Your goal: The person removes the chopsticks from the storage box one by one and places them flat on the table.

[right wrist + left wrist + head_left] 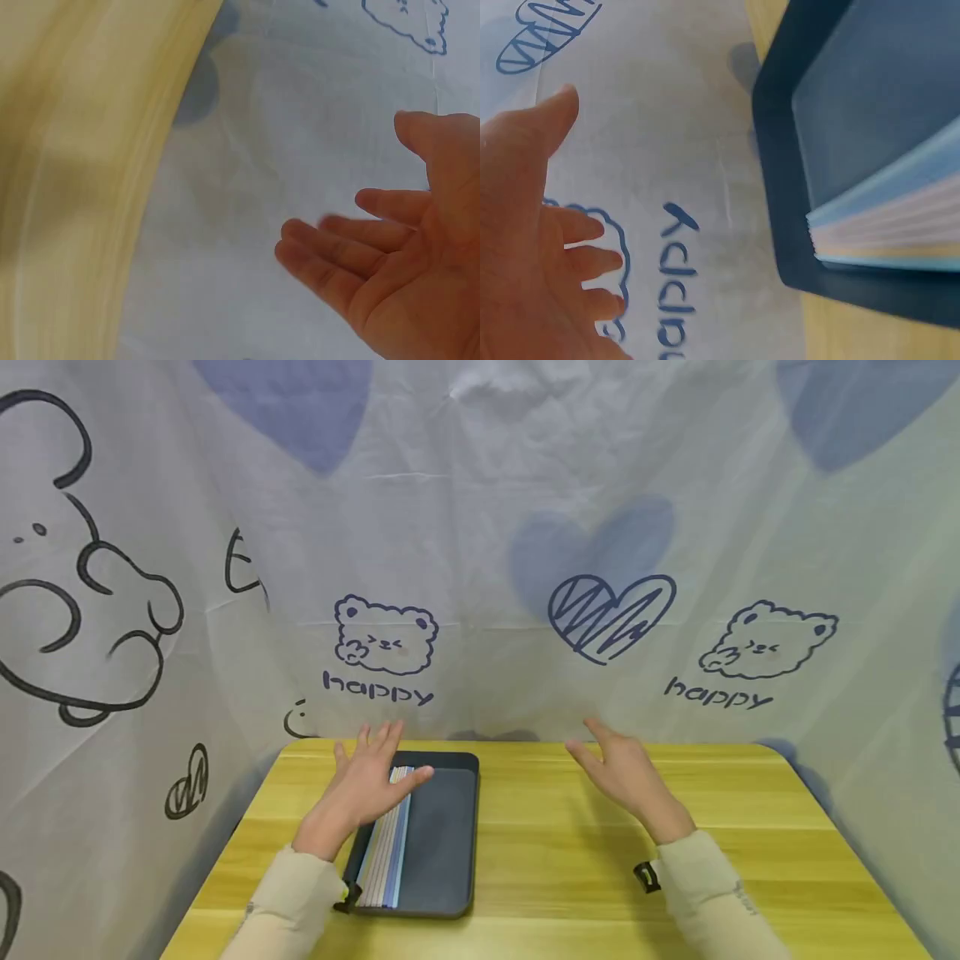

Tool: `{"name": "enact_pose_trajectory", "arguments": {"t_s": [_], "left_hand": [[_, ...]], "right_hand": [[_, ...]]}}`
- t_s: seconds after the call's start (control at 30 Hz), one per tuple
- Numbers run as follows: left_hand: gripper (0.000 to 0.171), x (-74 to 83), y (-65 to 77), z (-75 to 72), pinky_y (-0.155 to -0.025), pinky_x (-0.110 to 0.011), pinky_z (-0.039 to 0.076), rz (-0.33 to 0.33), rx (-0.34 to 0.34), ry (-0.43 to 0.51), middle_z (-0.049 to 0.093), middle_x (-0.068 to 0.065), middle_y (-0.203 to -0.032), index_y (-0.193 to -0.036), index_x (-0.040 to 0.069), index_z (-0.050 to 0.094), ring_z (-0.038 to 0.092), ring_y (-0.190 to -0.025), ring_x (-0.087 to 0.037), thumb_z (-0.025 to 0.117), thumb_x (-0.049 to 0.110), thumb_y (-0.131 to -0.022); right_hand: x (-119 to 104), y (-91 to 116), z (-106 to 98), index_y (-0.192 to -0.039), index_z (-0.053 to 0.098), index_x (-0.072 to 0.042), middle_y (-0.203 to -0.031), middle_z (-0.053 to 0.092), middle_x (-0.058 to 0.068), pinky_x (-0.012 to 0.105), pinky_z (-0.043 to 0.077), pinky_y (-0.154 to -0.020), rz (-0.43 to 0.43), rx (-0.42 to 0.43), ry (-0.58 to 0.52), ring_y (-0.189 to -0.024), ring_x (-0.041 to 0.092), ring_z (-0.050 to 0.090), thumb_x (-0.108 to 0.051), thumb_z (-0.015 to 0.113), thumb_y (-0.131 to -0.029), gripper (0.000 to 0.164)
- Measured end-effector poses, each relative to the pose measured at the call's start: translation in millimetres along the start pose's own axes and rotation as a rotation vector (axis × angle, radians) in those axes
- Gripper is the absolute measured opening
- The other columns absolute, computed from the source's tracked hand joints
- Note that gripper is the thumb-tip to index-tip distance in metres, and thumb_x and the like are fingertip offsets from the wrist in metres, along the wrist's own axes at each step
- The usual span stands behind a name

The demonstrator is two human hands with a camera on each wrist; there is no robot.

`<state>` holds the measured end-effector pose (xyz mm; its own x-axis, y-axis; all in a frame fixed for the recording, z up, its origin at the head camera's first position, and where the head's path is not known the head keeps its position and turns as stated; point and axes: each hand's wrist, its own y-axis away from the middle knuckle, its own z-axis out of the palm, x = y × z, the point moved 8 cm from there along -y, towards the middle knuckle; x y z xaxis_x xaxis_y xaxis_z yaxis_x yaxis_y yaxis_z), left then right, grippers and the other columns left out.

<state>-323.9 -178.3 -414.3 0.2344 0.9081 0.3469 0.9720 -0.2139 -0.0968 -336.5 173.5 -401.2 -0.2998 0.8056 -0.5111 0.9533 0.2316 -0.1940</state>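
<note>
A dark grey rectangular tray lies on the left half of the table. Along its left side sits a row of thin, flat, pastel-edged pieces, like slim booklets or sheets; their exact kind I cannot tell. My left hand hovers over the tray's far left part, fingers spread, holding nothing and hiding some of the row. In the left wrist view the tray's rim is apart from that hand. To the right, my right hand hangs above the table with relaxed fingers and nothing in it, as the right wrist view also shows.
The wood-grain table ends at a back edge against a pale fabric screen printed with hearts and bears. More of this fabric stands at the left and right sides. Each wrist wears a dark strap-like device.
</note>
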Motion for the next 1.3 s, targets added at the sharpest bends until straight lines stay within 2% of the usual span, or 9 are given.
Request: {"name": "enact_pose_trajectory", "arguments": {"t_s": [0.13, 0.3, 0.67, 0.8, 0.97, 1.17, 1.3], "left_hand": [[0.101, -13.6, 19.9, 4.8, -0.117, -0.087, -0.002, -0.013, -0.022, 0.02, 0.024, -0.024, -0.173, -0.169, 0.006, 0.022, 0.008, -0.16, -0.056, 0.056, 0.071, -0.099], [0.099, -31.0, 42.5, 12.0, -0.115, -0.089, 0.0, -0.032, -0.026, 0.018, 0.025, -0.024, -0.172, -0.166, 0.004, 0.028, 0.011, -0.158, -0.057, 0.059, 0.069, -0.098], [0.1, -52.1, 80.9, 27.9, -0.113, -0.09, 0.008, -0.058, 0.002, 0.024, 0.035, -0.025, -0.168, -0.164, 0.002, 0.034, 0.021, -0.155, -0.059, 0.061, 0.07, -0.097], [0.1, -59.0, 92.5, 34.9, -0.113, -0.09, 0.011, -0.07, -0.002, 0.019, 0.038, -0.026, -0.167, -0.163, 0.001, 0.037, 0.026, -0.154, -0.059, 0.062, 0.07, -0.096], [0.099, -68.1, 103.4, 42.1, -0.113, -0.089, 0.015, -0.086, -0.01, 0.004, 0.04, -0.026, -0.166, -0.161, 0.0, 0.04, 0.029, -0.153, -0.059, 0.065, 0.069, -0.094], [0.1, -75.8, 114.0, 49.5, -0.113, -0.089, 0.014, -0.092, -0.03, 0.013, 0.039, -0.026, -0.166, -0.161, 0.002, 0.041, 0.028, -0.152, -0.06, 0.068, 0.07, -0.092], [0.099, -79.0, 119.9, 52.4, -0.113, -0.089, 0.014, -0.091, -0.036, 0.019, 0.042, -0.025, -0.164, -0.161, 0.005, 0.043, 0.03, -0.151, -0.061, 0.069, 0.07, -0.091]], "right_hand": [[-9, -1, 12, -0.153, 0.049, 0.006, -0.153, 0.056, 0.027, 0.059, 0.055, -0.106, -0.026, 0.03, -0.059, -0.126, 0.045, 0.066, -0.041, 0.053, -0.111, 0.063], [-26, -2, 27, -0.144, 0.062, 0.002, -0.141, 0.067, 0.023, 0.053, 0.061, -0.096, -0.056, 0.069, -0.132, -0.115, 0.038, 0.072, -0.033, 0.06, -0.109, 0.05], [-61, -8, 60, -0.133, 0.071, 0.0, -0.121, 0.077, 0.019, 0.046, 0.064, -0.085, -0.081, 0.049, -0.177, -0.096, 0.03, 0.077, -0.027, 0.066, -0.105, 0.039], [-72, -9, 73, -0.128, 0.074, -0.001, -0.115, 0.078, 0.015, 0.042, 0.065, -0.08, -0.097, 0.035, -0.245, -0.088, 0.026, 0.077, -0.024, 0.068, -0.104, 0.034], [-78, -10, 90, -0.127, 0.075, -0.005, -0.113, 0.079, 0.01, 0.038, 0.064, -0.08, -0.061, 0.006, -0.319, -0.088, 0.02, 0.075, -0.026, 0.069, -0.104, 0.032], [-80, -8, 112, -0.127, 0.075, -0.005, -0.107, 0.079, 0.01, 0.028, 0.061, -0.068, -0.027, -0.073, -0.433, -0.083, 0.02, 0.075, -0.028, 0.069, -0.104, 0.033], [-83, -6, 123, -0.123, 0.077, -0.005, -0.104, 0.079, 0.008, 0.029, 0.061, -0.069, -0.037, -0.081, -0.423, -0.083, 0.018, 0.073, -0.028, 0.07, -0.103, 0.031]]}}
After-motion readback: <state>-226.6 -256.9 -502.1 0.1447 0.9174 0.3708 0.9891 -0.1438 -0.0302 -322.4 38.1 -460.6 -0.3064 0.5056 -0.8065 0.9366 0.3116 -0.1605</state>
